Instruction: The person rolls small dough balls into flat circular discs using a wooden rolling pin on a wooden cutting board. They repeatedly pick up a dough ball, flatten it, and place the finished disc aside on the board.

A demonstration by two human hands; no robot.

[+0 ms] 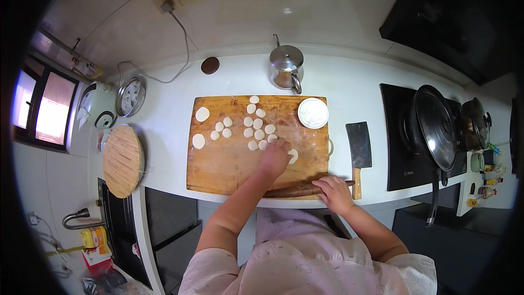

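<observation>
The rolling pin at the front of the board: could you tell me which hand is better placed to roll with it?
Probably the right hand: it already rests on the rolling pin. The left hand is pressing a dough piece on the cutting board.

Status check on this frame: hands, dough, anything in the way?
Left hand pressing a dough piece on the cutting board. Right hand on the rolling pin. Cleaver lies beside the board, apart.

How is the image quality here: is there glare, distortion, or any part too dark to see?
Head view: strong fisheye bending, so the counter edge curves and the corners are black; the window is overexposed; small glare spots sit on the wall tiles and kettle; the cutting board is evenly lit and sharp; the range hood is nearly black.
</observation>
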